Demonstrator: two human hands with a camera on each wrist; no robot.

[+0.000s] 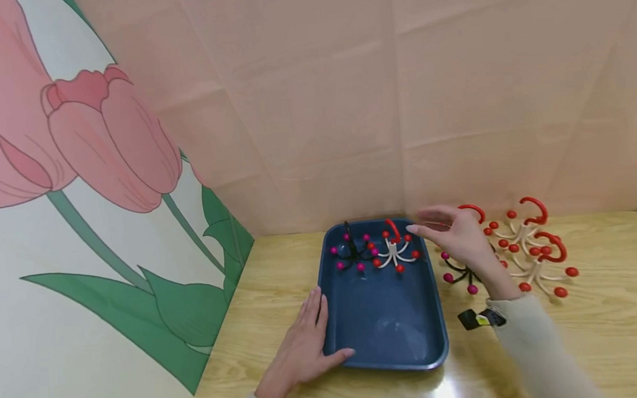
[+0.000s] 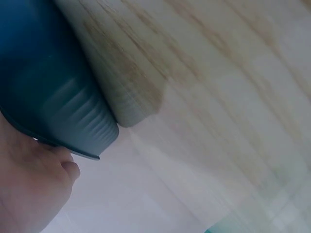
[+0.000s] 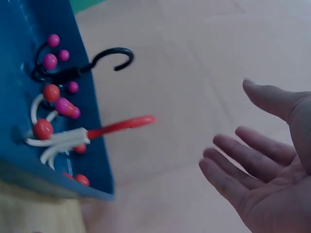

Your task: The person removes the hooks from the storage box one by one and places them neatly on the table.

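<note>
In the head view a dark blue tray (image 1: 383, 317) holds two ball-tipped hook racks side by side at its far end. One is a black rack (image 1: 353, 251) with magenta balls, the other a white rack (image 1: 393, 252) with red balls and a red hook. My left hand (image 1: 302, 340) rests along the tray's left side, fingers straight, thumb over the near rim. Beside the tray's far right corner, my right hand (image 1: 460, 236) hovers with nothing in it. The right wrist view shows its fingers (image 3: 243, 160) spread apart from the red hook (image 3: 124, 125).
Right of the tray, several more racks stand on the wooden table (image 1: 606, 333): a black rack (image 1: 465, 273) with magenta balls, partly hidden by my right hand, and white racks (image 1: 539, 271) with red hooks. A pink cloth wall (image 1: 313, 114) rises behind; a tulip-printed panel (image 1: 108, 248) stands left.
</note>
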